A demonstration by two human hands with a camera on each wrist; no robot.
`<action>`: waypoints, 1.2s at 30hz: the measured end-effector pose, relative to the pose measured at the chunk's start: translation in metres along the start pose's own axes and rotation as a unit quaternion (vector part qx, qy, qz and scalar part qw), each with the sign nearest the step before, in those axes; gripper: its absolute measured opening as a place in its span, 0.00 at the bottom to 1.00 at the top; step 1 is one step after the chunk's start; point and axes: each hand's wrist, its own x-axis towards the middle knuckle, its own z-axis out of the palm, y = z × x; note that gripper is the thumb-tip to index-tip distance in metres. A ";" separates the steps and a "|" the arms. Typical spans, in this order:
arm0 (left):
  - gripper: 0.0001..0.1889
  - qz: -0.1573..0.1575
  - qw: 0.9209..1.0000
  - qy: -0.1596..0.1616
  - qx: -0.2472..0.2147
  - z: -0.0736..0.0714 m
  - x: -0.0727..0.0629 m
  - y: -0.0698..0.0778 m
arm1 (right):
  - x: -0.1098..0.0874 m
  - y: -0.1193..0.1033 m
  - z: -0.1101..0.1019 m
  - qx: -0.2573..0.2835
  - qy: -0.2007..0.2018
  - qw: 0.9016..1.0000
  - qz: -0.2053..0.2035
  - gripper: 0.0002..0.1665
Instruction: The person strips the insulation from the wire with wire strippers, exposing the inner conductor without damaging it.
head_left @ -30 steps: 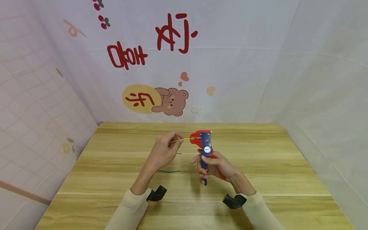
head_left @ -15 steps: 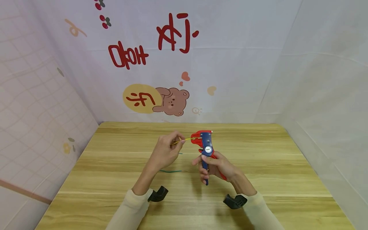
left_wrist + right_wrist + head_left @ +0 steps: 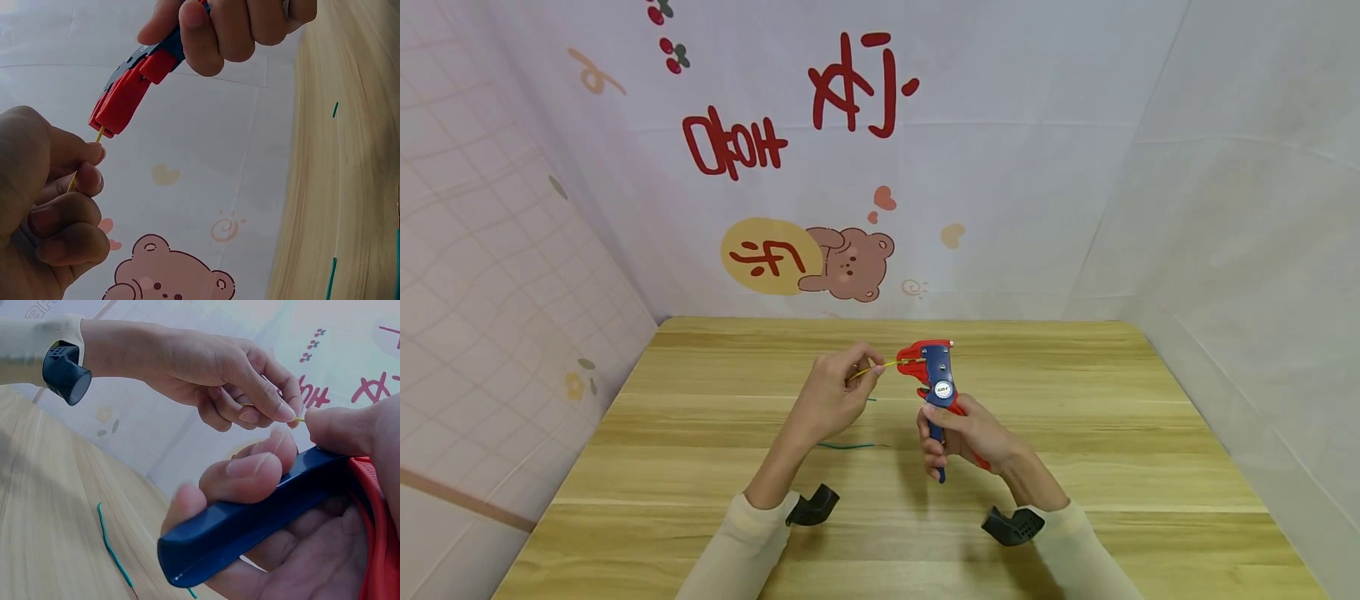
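My left hand (image 3: 838, 392) pinches a thin yellow wire (image 3: 100, 134) between thumb and fingertips. The wire's far end runs into the red jaws of a wire stripper (image 3: 937, 367) with a blue body. My right hand (image 3: 966, 433) grips the stripper by its handles, thumb on the blue one (image 3: 244, 525), fingers wrapped round it. In the left wrist view the stripper's red nose (image 3: 122, 103) stands just beyond the left fingertips. The wire's end inside the jaws is hidden.
A green wire (image 3: 846, 446) with a bare end lies on the wooden table (image 3: 1075, 500) below the hands. A short green piece (image 3: 335, 110) lies farther back. A printed cloth wall (image 3: 1015, 167) stands behind the table.
The right index finger, stretched out before, has curled in to the stripper's handle. Earlier, the left hand and the tool shifted very slightly; the yellow wire stays at the jaws.
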 end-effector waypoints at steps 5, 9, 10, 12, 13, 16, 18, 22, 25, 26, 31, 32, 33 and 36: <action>0.02 -0.006 1.000 -0.003 0.003 -0.001 0.000 0.001 | 0.001 -0.002 0.005 -0.033 0.040 0.998 0.023 0.20; 0.03 -0.020 1.000 -0.008 0.004 -0.003 0.000 0.003 | 0.002 -0.002 0.009 -0.066 0.074 0.994 0.042 0.21; 0.03 -0.023 1.000 -0.010 0.004 -0.003 0.000 0.004 | 0.002 -0.002 0.010 -0.072 0.081 0.993 0.046 0.21; 0.03 -0.030 0.999 -0.013 0.006 -0.004 0.000 0.004 | 0.003 -0.001 0.011 -0.078 0.091 0.991 0.054 0.21; 0.03 -0.032 0.999 -0.014 0.007 -0.004 0.000 0.004 | 0.003 0.000 0.011 -0.079 0.095 0.991 0.057 0.21; 0.03 -0.031 0.999 -0.016 0.009 -0.003 0.000 0.004 | 0.003 0.002 0.009 -0.072 0.101 0.990 0.065 0.20; 0.03 -0.025 1.000 -0.015 0.006 -0.003 0.000 0.003 | 0.003 0.004 0.008 -0.063 0.099 0.991 0.066 0.19; 0.03 -0.013 1.000 -0.010 0.005 -0.001 0.000 0.003 | 0.004 0.005 0.007 -0.049 0.090 0.993 0.062 0.16; 0.04 -0.011 1.000 -0.007 0.010 0.000 0.001 0.003 | 0.004 0.005 0.008 -0.049 0.092 0.993 0.060 0.15; 0.04 -0.012 1.000 -0.007 0.012 0.001 0.001 0.003 | 0.004 0.005 0.008 -0.048 0.095 0.992 0.062 0.15; 0.04 -0.021 0.999 -0.014 0.041 -0.001 0.000 0.005 | 0.005 0.004 0.010 -0.050 0.108 0.991 0.067 0.16; 0.04 -0.023 0.998 -0.017 0.049 -0.001 0.000 0.005 | 0.006 0.004 0.010 -0.052 0.110 0.990 0.069 0.16; 0.05 -0.025 0.998 -0.020 0.055 -0.002 0.000 0.006 | 0.006 0.004 0.011 -0.054 0.111 0.990 0.070 0.17; 0.06 -0.030 0.997 -0.032 0.066 -0.003 -0.001 0.006 | 0.007 0.004 0.011 -0.059 0.115 0.989 0.076 0.18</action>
